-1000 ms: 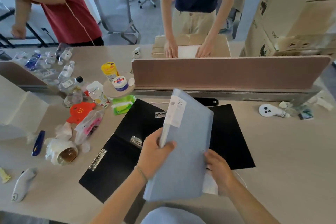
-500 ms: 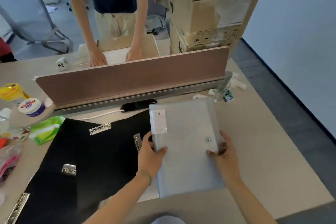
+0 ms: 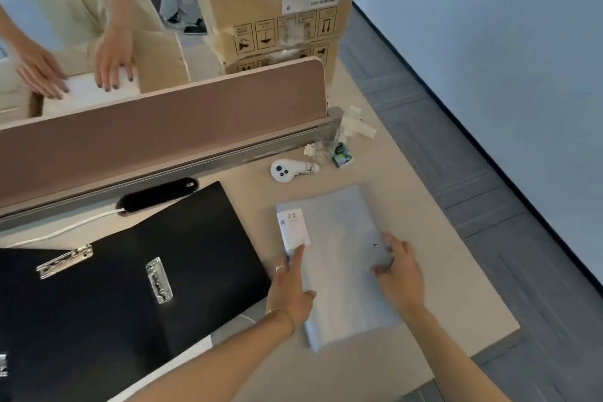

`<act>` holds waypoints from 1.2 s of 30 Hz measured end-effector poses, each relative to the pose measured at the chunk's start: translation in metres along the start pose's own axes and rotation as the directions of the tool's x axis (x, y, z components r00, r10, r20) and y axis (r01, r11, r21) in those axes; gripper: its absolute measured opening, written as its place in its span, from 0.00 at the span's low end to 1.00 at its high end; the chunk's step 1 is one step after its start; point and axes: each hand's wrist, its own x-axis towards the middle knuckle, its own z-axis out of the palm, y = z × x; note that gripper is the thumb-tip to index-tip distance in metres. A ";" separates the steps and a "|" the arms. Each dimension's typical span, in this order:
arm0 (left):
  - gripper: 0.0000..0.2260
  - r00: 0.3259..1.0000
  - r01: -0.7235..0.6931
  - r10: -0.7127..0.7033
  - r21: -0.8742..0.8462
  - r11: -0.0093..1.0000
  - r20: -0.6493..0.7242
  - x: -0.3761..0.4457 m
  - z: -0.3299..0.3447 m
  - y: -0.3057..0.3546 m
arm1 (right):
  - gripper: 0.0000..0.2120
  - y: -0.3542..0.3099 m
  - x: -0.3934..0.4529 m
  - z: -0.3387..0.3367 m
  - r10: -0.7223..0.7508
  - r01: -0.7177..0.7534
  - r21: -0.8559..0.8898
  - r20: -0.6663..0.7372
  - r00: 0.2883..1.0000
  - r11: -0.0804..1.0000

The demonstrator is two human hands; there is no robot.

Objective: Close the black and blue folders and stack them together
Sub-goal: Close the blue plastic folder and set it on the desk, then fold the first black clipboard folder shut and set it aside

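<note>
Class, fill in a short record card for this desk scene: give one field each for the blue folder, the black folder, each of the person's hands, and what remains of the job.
blue folder: closed, lying flat on the desk, right of the black folder
black folder: open flat, metal clips showing
left hand: resting on the blue folder's left edge, fingers flat
right hand: on the blue folder's right edge, by the snap
stacked: not yet, folders side by side
remaining: close the black folder, then stack the two

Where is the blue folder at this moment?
The blue folder lies closed on the table, right of the open black folder, under both hands, near the white controller.
</note>
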 end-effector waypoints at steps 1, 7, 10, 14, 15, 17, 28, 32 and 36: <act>0.44 1.000 0.008 -0.008 0.026 1.000 0.012 0.007 0.005 0.005 | 0.35 0.005 0.007 0.000 0.006 -0.006 -0.015 0.007 1.000 1.000; 0.42 0.997 0.069 -0.072 0.186 0.980 0.013 0.043 0.021 0.028 | 0.33 0.024 0.046 0.007 0.004 0.001 -0.129 0.042 0.999 0.992; 0.43 0.996 0.083 -0.090 0.230 0.970 0.019 0.054 0.024 0.031 | 0.32 0.034 0.058 0.014 0.017 -0.007 -0.152 0.061 0.998 0.988; 0.42 0.996 0.072 -0.086 0.375 0.924 0.020 0.061 0.024 0.033 | 0.30 0.040 0.060 0.023 0.057 -0.052 -0.174 0.024 0.998 0.983; 0.42 0.996 0.070 -0.088 0.421 0.904 0.022 0.062 0.024 0.033 | 0.29 0.041 0.060 0.025 0.055 -0.052 -0.197 0.010 0.998 0.979; 0.42 0.995 0.069 -0.094 0.482 0.874 0.028 0.064 0.023 0.034 | 0.28 0.042 0.059 0.029 0.022 -0.022 -0.268 -0.003 1.000 0.963; 0.29 0.998 -0.058 0.062 0.202 0.978 -0.014 0.041 -0.031 0.020 | 0.28 -0.029 0.029 0.046 -0.128 0.133 -0.216 0.040 0.991 0.967; 0.28 0.985 -0.091 0.110 0.144 0.985 -0.134 0.014 -0.059 -0.013 | 0.28 -0.086 0.005 0.062 -0.290 0.298 -0.137 0.078 0.954 0.945; 0.29 0.967 -0.032 0.041 0.042 0.999 -0.251 -0.019 -0.088 -0.051 | 0.31 -0.145 -0.022 0.080 -0.395 0.410 -0.067 0.162 0.904 0.910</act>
